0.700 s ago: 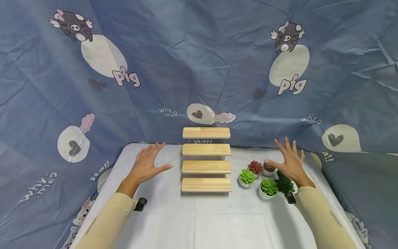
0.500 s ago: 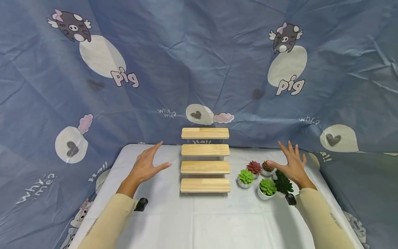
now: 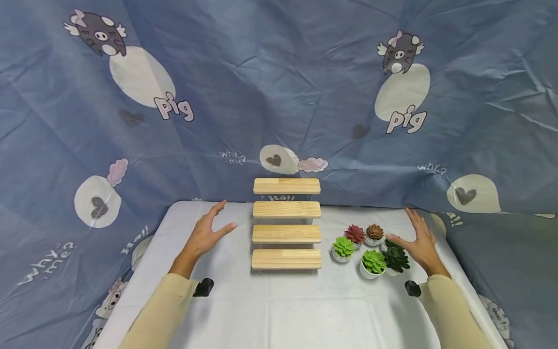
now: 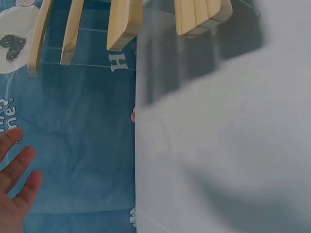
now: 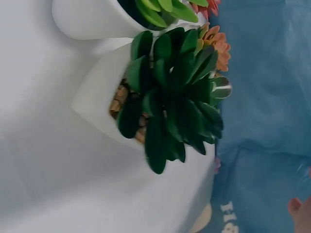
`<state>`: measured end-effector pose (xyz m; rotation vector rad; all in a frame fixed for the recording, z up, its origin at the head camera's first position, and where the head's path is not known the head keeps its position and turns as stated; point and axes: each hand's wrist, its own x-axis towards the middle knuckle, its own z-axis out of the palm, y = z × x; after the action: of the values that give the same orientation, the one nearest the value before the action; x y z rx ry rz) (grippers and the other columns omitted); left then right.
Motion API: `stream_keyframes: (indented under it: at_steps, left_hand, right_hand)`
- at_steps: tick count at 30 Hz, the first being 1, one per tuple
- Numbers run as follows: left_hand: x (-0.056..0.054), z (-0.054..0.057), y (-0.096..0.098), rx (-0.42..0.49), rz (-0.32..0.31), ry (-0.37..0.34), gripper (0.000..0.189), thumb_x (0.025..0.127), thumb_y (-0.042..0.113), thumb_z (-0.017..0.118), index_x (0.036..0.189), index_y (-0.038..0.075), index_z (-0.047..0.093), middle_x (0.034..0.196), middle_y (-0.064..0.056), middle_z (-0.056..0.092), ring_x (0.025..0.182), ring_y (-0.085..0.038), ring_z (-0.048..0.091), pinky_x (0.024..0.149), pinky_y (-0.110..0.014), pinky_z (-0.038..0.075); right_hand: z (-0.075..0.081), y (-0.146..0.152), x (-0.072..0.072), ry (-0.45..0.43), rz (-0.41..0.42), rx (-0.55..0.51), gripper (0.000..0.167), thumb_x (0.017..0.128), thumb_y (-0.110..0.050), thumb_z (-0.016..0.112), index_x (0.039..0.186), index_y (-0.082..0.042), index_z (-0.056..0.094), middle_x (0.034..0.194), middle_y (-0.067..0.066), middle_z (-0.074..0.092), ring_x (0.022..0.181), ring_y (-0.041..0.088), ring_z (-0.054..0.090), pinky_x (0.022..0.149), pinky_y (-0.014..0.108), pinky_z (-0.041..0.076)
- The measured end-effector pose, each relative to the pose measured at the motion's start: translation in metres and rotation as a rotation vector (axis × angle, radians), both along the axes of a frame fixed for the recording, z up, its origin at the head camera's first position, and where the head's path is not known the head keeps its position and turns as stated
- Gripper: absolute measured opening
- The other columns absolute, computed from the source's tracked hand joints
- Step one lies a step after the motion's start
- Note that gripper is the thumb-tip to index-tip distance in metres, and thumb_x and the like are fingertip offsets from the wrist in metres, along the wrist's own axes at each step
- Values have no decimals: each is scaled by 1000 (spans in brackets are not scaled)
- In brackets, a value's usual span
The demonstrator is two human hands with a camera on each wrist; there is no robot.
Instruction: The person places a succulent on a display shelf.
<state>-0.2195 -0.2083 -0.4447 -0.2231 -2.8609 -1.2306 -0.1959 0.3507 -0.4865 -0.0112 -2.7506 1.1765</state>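
Observation:
My left hand (image 3: 204,236) hovers left of a tiered wooden display shelf (image 3: 286,234), thumb and fingers spread, holding nothing. In the left wrist view its fingers (image 4: 22,167) show at the left edge, apart from the planks. My right hand (image 3: 420,243) is held just right of a group of small potted succulents, fingers extended and nothing in the grasp. Nearest to it is a dark green succulent (image 5: 170,97) in a white pot. Beside that stand a bright green one (image 3: 373,261), a lime green one (image 3: 343,247), a red one (image 3: 355,234) and a brown one (image 3: 375,232).
A white cloth (image 3: 305,315) covers the table. Blue printed fabric (image 3: 287,97) hangs behind and on both sides of it. Dark wrist-worn devices (image 3: 203,287) show at both sleeves. The shelf stands at the back middle, near the fabric.
My right hand has shifted right, uncovering more of the brown and dark green succulents. My left hand has turned slightly and stays beside the shelf. The plants and shelf stand as before.

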Motion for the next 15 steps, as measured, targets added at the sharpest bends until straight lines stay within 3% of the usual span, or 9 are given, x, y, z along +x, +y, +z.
stream_keyframes:
  at_steps: [3,6,11,15]
  left_hand:
    - [0,-3,-1,81,11,14,74,93,38,64,152,14,27,151,-20,33,138,-39,28,110,-62,23]
    - [3,-6,-1,180,7,16,67,95,31,63,150,11,30,149,-20,36,138,-37,29,112,-56,22]
    - [6,-12,-2,335,-25,23,60,97,20,60,148,6,33,145,-24,39,136,-40,31,111,-56,23]
    - [6,-21,3,414,1,15,56,97,16,60,145,3,36,142,-25,44,132,-40,37,109,-54,29]
  right_hand:
    - [-5,0,3,-13,-38,-77,100,85,-41,73,155,-31,3,160,20,-1,141,52,-1,100,78,5]
    - [-11,0,7,3,-74,-135,101,83,-37,76,155,-28,5,158,23,3,140,52,5,100,77,13]
    - [-22,-1,14,60,-125,-192,98,84,-29,77,156,-17,11,155,27,15,139,50,14,105,68,17]
    - [-29,-3,20,78,-171,-235,95,84,-27,77,155,-13,15,154,25,20,138,47,18,106,64,20]
